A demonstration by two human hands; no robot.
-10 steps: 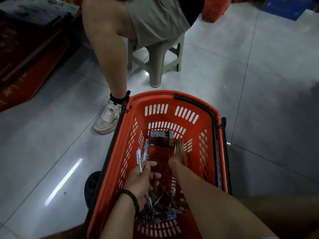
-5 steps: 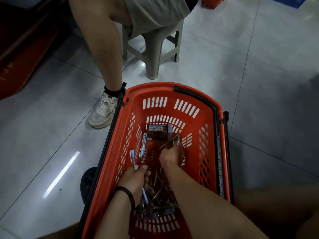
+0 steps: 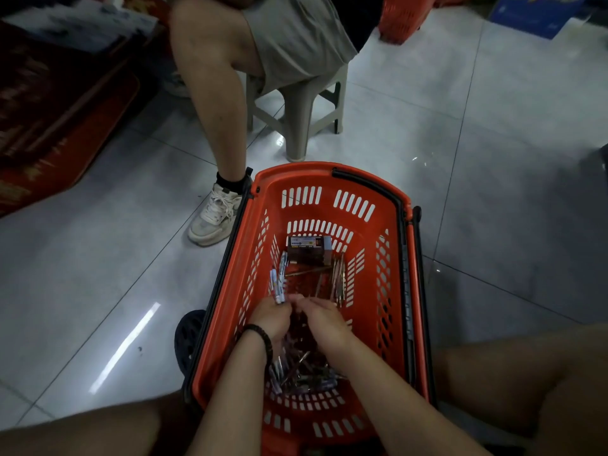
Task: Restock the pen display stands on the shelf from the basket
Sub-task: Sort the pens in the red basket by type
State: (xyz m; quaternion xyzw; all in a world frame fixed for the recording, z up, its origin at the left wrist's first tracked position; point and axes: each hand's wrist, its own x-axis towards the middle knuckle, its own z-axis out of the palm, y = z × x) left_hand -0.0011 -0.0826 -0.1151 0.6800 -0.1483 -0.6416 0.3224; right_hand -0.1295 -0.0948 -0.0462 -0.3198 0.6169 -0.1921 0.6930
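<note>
Loose pens [image 3: 306,376] in a heap inside orange slotted basket [image 3: 296,169]

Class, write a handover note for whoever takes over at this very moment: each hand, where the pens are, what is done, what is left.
Left hand grips a few pens inside the orange basket.
Right hand meets it; its grip is unclear.
Loose pens lie on the basket floor, a dark box at its far end.
Done: few pens gathered.
Left: fill the stands, not in view.
</note>
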